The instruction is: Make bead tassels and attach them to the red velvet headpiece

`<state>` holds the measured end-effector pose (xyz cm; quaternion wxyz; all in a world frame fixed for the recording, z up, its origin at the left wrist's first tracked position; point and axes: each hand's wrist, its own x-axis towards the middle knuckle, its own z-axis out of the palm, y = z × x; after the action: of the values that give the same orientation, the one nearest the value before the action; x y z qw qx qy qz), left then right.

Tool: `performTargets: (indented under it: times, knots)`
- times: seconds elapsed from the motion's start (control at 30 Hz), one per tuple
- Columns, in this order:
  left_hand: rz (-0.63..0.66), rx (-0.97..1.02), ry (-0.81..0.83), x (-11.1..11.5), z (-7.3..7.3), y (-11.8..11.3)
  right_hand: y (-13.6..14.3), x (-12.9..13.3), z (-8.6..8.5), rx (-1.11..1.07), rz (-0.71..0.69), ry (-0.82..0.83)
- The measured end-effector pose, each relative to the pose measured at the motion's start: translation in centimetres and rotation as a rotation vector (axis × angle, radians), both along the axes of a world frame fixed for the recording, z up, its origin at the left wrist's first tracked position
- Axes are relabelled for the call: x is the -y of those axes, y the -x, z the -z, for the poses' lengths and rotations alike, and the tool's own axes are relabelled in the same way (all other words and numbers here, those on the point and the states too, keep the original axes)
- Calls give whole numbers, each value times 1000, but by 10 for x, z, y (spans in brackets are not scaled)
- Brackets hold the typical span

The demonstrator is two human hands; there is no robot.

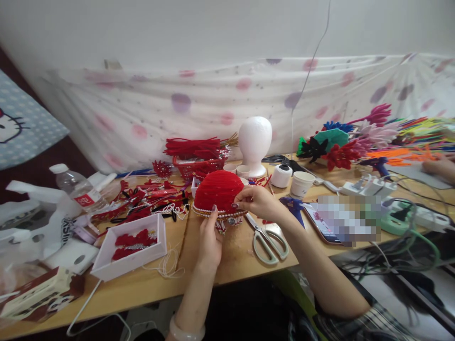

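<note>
A red domed headpiece (217, 188), wrapped in fuzzy red strips and edged with a row of pearl beads (203, 212), is held just over the table's front part. Beaded ornaments hang below its rim. My left hand (209, 241) grips the rim from the near side, thumb up against the beads. At the right side of the rim, my right hand (258, 202) has thumb and forefinger pinched together; whatever is between the fingertips is too small to make out. Scissors (267, 242) with pale handles lie on the table just right of the headpiece.
Behind stand a white foam head (255, 142), a red basket (179, 166), a thread spool (282, 176) and a paper cup (302, 183). At left are a white tray (106, 265) and bottle (76, 184). A phone (322, 222), cables and another person's hand (439, 166) are at right.
</note>
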<state>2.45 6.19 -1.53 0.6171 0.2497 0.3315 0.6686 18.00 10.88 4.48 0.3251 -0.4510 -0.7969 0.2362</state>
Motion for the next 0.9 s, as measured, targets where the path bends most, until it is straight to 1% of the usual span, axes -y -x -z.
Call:
performTargets:
  times: [0.13, 0.37, 0.47, 0.57, 0.73, 0.83, 0.9]
  knots:
    - [-33, -27, 8, 1, -2, 0, 6, 3, -3, 29, 4, -62]
    - [-33, -35, 12, 0, -1, 4, 11, 7, -9, 46, -64, -163]
    - [-17, -45, 1, 0, 1, 3, 12, 8, -8, 38, -60, -177]
    - [-18, -70, -6, 0, 3, 2, 13, 11, -5, 13, -6, -168]
    - [-75, -112, -7, 0, 6, 0, 8, 24, 3, -95, 95, -170]
    - [-103, -127, -11, 1, 5, 0, 5, 40, 12, -188, 182, -218]
    - [-116, -136, -8, 2, 5, 0, 7, 52, 23, -238, 212, -259]
